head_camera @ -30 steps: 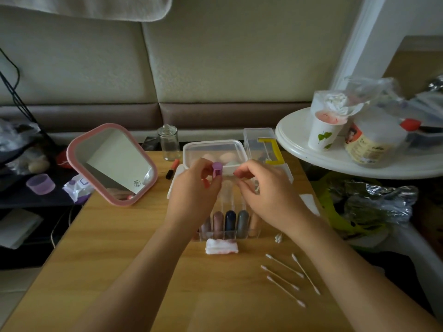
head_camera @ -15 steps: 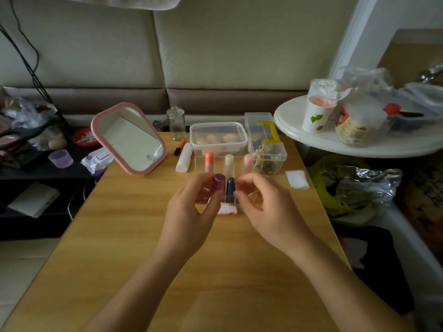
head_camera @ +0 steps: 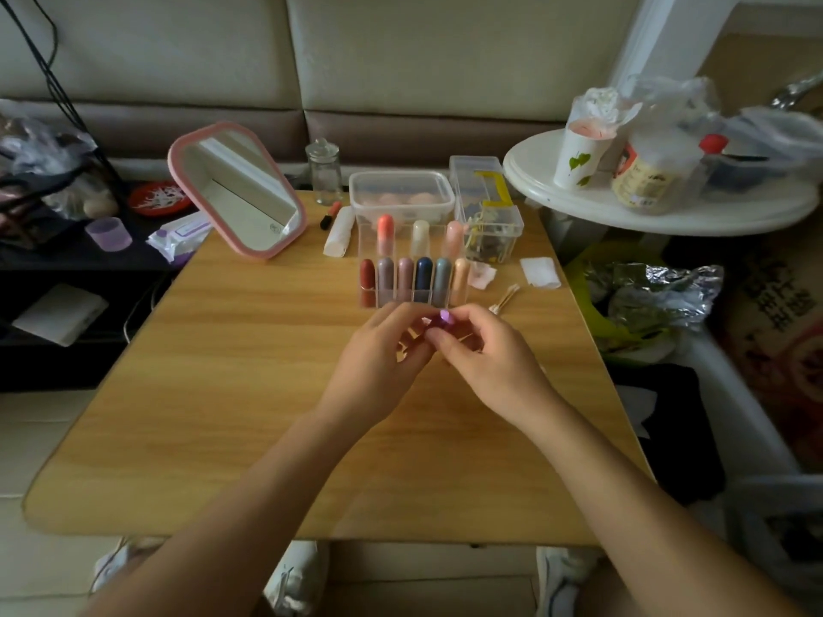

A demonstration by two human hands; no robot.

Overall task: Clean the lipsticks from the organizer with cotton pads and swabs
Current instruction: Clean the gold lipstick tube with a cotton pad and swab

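At the middle of the tabletop [head_camera: 222, 371], just in front of the clear organizer [head_camera: 403, 303], I see both hands meeting. The left hand [head_camera: 378, 362] and the right hand [head_camera: 485, 356] have their fingers curled inward, and between the fingertips of both they pinch a small purple lipstick [head_camera: 446, 317], held above the wood and apart from the organizer. I can't tell how much of it is hidden inside the grip.

The organizer stands upright with six lipsticks in its front row [head_camera: 413, 273] and three in the back row [head_camera: 420, 236]. Just to its right lies a pink-stained cotton pad [head_camera: 482, 275], then a clean white cotton pad [head_camera: 540, 272] near the tabletop's edge, and a bundle of swabs [head_camera: 505, 298] between them and my right hand. Behind the organizer sit a lidded plastic container [head_camera: 401, 193] and a glass jar [head_camera: 325, 171]; a pink-framed mirror [head_camera: 240, 191] leans at the far left.
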